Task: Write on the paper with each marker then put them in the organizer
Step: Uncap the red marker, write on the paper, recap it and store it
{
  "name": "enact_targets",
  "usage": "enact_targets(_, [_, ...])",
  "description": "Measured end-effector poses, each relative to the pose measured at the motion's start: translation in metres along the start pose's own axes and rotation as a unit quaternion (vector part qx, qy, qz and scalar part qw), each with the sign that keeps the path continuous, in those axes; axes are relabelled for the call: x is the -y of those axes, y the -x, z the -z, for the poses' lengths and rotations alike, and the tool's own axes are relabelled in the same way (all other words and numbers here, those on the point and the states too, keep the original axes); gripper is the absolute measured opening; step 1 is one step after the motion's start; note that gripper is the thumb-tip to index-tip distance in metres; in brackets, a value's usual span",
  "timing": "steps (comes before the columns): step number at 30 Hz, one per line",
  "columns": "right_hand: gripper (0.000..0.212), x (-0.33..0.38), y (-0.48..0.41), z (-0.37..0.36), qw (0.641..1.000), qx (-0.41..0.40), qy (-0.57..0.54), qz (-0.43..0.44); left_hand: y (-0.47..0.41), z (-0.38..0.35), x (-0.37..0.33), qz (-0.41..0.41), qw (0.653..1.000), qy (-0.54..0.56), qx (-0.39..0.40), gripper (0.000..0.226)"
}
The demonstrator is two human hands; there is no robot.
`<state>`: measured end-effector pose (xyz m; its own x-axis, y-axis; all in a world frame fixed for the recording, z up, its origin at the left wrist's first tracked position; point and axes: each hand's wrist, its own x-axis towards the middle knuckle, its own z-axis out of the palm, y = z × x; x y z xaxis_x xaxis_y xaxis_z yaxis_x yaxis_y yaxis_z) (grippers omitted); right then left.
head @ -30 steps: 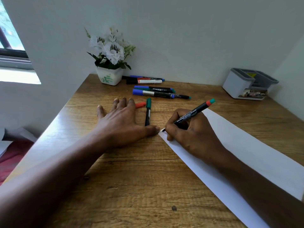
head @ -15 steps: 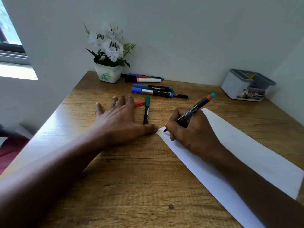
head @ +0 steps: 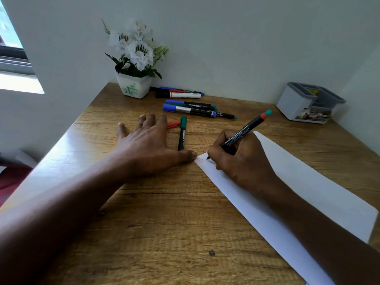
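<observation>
My right hand (head: 242,161) grips a black marker (head: 244,133) with a red and green end, its tip touching the near-left corner of the white paper (head: 304,192), where faint marks show. My left hand (head: 148,147) lies flat on the wooden desk, fingers spread, thumb tip at the paper's corner. A green-capped marker (head: 182,133) lies just right of that hand, and an orange cap (head: 173,124) pokes out beside its fingers. Several more markers (head: 197,109) lie further back. The grey and white organizer (head: 308,103) stands at the back right.
A white pot of white flowers (head: 134,64) stands at the back left against the wall. More markers (head: 178,93) lie beside the pot. Walls close in the desk at the back and right. The desk's left edge drops off below a window.
The marker tip has shifted slightly along the paper's corner and faint marks have appeared there. My left hand stays flat in the same spot.
</observation>
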<state>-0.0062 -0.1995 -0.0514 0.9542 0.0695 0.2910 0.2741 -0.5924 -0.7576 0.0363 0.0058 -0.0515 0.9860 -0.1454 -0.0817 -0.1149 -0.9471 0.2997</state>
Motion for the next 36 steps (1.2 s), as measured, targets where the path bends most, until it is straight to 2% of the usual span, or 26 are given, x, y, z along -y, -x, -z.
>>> enact_targets(12, [0.015,0.0003,0.0013,0.0014,1.0,0.022,-0.014,-0.006,0.0021,0.0012,0.0002,0.0,1.0,0.005,0.0,0.122])
enact_targets(17, [0.014,-0.0016,-0.0005,0.0043,0.998,-0.012,-0.054,-0.035,0.003,0.0019,-0.0014,0.002,1.0,0.007,0.0,0.122])
enact_targets(21, [0.013,-0.0013,-0.0032,0.0071,0.999,0.034,-0.018,-0.02,0.0027,0.0019,-0.0009,0.001,1.0,0.006,-0.002,0.122])
enact_targets(31, [0.013,-0.0026,-0.0035,0.0054,0.999,0.036,-0.012,-0.003,0.0043,0.0036,-0.0021,0.002,1.0,0.009,0.002,0.119])
enact_targets(36, [0.013,-0.003,-0.0026,0.0046,1.0,0.011,0.009,0.005,0.0049,0.0029,-0.0017,-0.001,1.0,0.007,-0.005,0.118])
